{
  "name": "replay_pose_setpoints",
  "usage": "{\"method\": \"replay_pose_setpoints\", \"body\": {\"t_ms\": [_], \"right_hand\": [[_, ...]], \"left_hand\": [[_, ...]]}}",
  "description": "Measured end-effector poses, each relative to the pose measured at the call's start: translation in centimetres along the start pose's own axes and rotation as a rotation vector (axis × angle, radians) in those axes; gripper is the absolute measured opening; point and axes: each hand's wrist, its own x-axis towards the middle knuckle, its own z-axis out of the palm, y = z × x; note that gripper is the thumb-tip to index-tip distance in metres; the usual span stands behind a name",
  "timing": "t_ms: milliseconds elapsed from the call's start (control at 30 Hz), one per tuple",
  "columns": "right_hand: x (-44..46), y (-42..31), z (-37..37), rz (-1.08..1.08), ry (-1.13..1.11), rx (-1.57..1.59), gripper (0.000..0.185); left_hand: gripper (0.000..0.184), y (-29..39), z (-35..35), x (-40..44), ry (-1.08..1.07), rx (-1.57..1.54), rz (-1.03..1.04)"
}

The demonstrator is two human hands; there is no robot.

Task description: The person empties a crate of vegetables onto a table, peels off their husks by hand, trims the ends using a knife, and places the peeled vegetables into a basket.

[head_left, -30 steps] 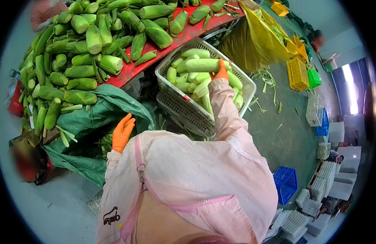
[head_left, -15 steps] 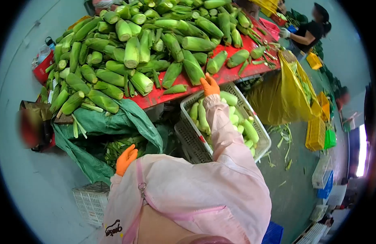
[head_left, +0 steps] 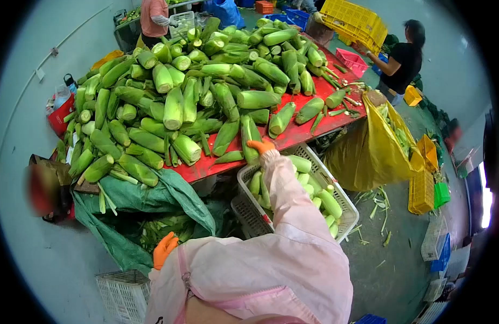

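My right hand [head_left: 262, 146], in an orange glove, grips the near end of a green husked ear of corn [head_left: 250, 132] at the red table's front edge. Fingers lie across the ear; part of the grip is hidden. Below that arm, a whitish plastic crate [head_left: 344, 213] holds several smooth, pale green peeled ears [head_left: 330, 203]. My left hand [head_left: 164, 249], also orange-gloved, hangs low with nothing in it, fingers stretched out, beside a green sack [head_left: 111, 232] with leafy husks inside. A large heap of husked ears [head_left: 173, 108] covers much of the table.
The red table [head_left: 300, 132] shows along its front right. A yellow bag [head_left: 363, 156] of husks hangs at its right corner. Behind, a person in black [head_left: 400, 62] is by a yellow crate [head_left: 355, 21]; another person [head_left: 153, 20] stands at the back. Leaf scraps litter the floor.
My right hand has moved left onto the near end of the ear. The view has tilted up, showing more background. A yellow crate is now raised near the person in black.
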Motion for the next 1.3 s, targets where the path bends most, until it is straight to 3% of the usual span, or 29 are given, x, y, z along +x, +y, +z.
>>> {"method": "replay_pose_setpoints", "body": {"t_ms": [33, 67, 100, 133, 167, 233, 300, 367, 400, 433, 500, 533, 567, 600, 633, 767, 800, 900, 933, 1033, 1167, 1300], "right_hand": [[2.6, 5.7, 0.2, 0.049, -0.160, 0.216, 0.057], [-0.6, 5.7, 0.3, 0.173, -0.239, 0.484, 0.051], [-1.8, 8.2, 0.7, 0.041, -0.167, 0.448, 0.048], [-7.4, 4.3, 1.0, 0.075, -0.164, 0.601, 0.043], [-9.8, 3.3, 1.5, 0.134, -0.321, 0.742, 0.038], [-14.3, 1.5, 4.0, 0.177, -0.411, 0.888, 0.041], [-18.4, -1.9, 6.8, 0.222, -0.608, 0.951, 0.042], [-21.0, -3.0, 11.1, 0.214, -0.672, 0.906, 0.039], [-23.7, -6.1, 11.7, 0.159, -0.742, 0.795, 0.048], [-23.8, -5.6, 14.0, -0.014, -0.865, 0.744, 0.061], [-28.4, -10.0, 13.4, -0.414, -0.754, 0.233, 0.074], [-30.4, -12.2, 12.9, -0.488, -0.801, 0.154, 0.077], [-31.6, -13.8, 12.9, -0.564, -0.845, 0.075, 0.079], [-32.0, -14.2, 13.7, -0.872, -0.754, -0.200, 0.087], [-32.6, -14.5, 15.0, -0.974, -0.747, -0.338, 0.087], [-33.3, -13.9, 20.1, -1.163, -0.830, -0.472, 0.080], [-33.3, -14.0, 21.1, -1.243, -0.871, -0.463, 0.076], [-34.3, -13.9, 23.8, -1.348, -0.896, -0.535, 0.068], [-34.7, -13.9, 24.9, -1.448, -0.807, -0.380, 0.051], [-35.9, -14.1, 27.2, -1.468, -0.848, -0.509, 0.048], [-36.7, -13.8, 29.3, -1.478, -0.820, -0.374, 0.037], [-37.0, -13.8, 30.5, -1.473, -0.869, -0.476, 0.039]], "left_hand": [[0.041, 1.4, 0.4, 0.4, 0.000, 0.027, -0.042], [0.041, 2.9, 0.8, 0.8, -0.002, 0.054, -0.082], [0.041, 4.6, 1.4, 1.1, -0.016, 0.053, -0.075], [0.042, 6.4, 1.9, 1.2, -0.080, -0.047, -0.100], [0.043, 7.8, 2.2, 1.6, -0.145, -0.143, -0.128], [0.046, 8.6, 3.5, 3.9, -0.219, -0.108, -0.091], [0.048, 10.1, 6.2, 5.2, -0.286, -0.184, 0.138], [0.050, 10.2, 7.7, 8.0, -0.367, -0.705, 0.039], [0.055, 11.2, 8.6, 8.2, -0.427, -0.813, 0.096], [0.061, 11.8, 9.1, 8.0, -0.486, -0.921, 0.155], [0.061, 12.5, 7.7, 6.3, -0.439, -1.119, 0.152], [0.066, 10.7, 5.8, 7.1, -0.679, -1.108, 0.290], [0.071, 13.8, 5.7, 4.3, -0.886, -1.204, 0.325], [0.077, 12.0, 4.4, 5.0, -0.608, -1.263, 0.206], [0.083, 9.9, 2.6, 5.4, -0.323, -1.301, 0.081], [0.083, 9.5, -1.0, 2.4, -0.443, -1.255, -0.092], [0.078, 6.0, -2.1, 3.5, -0.405, -1.249, 0.042], [0.078, 5.2, -4.4, 2.1, -0.251, -1.217, 0.118], [0.078, 5.3, -5.1, 1.6, -0.211, -1.210, 0.138], [0.078, 5.3, -7.0, 0.5, -0.131, -1.194, 0.185], [0.078, 5.0, -8.5, -0.7, -0.068, -1.181, 0.228], [0.078, 4.6, -9.3, -1.7, -0.034, -1.174, 0.246]]}}
